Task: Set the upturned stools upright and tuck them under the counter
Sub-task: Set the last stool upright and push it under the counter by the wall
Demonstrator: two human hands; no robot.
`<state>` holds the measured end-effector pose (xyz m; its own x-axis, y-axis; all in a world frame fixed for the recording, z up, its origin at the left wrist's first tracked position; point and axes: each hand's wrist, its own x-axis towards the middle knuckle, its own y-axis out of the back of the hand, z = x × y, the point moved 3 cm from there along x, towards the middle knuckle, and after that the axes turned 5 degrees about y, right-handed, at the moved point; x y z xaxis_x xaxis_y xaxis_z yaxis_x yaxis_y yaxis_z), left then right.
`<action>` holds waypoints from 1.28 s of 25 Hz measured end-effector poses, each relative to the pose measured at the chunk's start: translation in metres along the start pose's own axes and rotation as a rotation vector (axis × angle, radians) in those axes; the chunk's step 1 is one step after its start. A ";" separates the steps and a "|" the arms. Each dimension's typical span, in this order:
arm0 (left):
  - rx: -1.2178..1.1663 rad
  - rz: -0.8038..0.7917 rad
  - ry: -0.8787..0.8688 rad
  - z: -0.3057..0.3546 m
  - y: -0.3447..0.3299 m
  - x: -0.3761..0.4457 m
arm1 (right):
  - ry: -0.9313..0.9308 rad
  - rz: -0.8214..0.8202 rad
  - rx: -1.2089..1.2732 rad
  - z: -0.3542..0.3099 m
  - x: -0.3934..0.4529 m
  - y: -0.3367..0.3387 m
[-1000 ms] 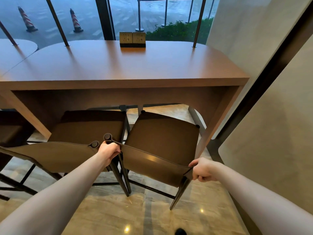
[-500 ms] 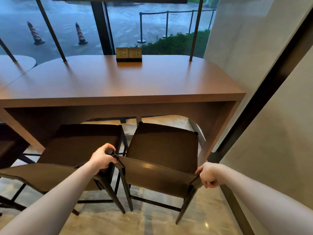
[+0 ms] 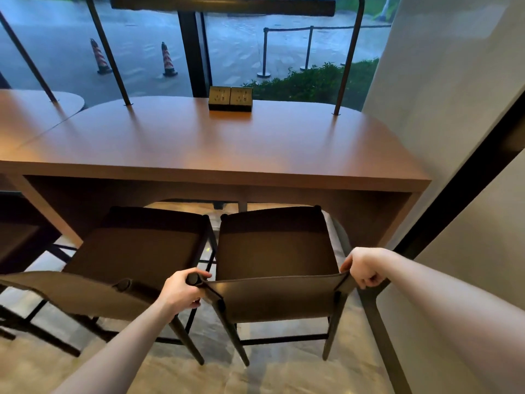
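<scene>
Two brown stools stand upright on the floor before the wooden counter (image 3: 216,177). The right stool (image 3: 272,251) has the front of its seat under the counter's edge. My left hand (image 3: 181,291) grips the left top corner of its low backrest, fingers curled round the post. My right hand (image 3: 362,270) pinches the right top corner of the same backrest. The left stool (image 3: 133,251) stands beside it, its seat front also under the counter, and neither hand touches it.
A double socket box (image 3: 230,98) sits at the counter's back edge, with thin dark rods (image 3: 345,58) rising from the top. A grey wall (image 3: 454,95) and a dark frame close in on the right. Part of a third stool (image 3: 17,231) shows at far left.
The right stool has slid forward and squared up to the counter, its seat now further under the edge. Both hands kept their grip on the backrest corners.
</scene>
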<state>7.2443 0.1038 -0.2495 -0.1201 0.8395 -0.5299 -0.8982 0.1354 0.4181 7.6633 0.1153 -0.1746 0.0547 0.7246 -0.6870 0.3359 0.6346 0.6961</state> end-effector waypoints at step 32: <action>0.077 -0.213 0.165 0.043 -0.082 -0.035 | -0.106 -0.205 0.098 0.109 0.013 -0.020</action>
<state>7.3401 0.0859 -0.2337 -0.0053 0.6916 -0.7223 -0.8765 0.3445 0.3363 7.7595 0.0823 -0.2203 0.0725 0.5483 -0.8332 0.4398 0.7322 0.5201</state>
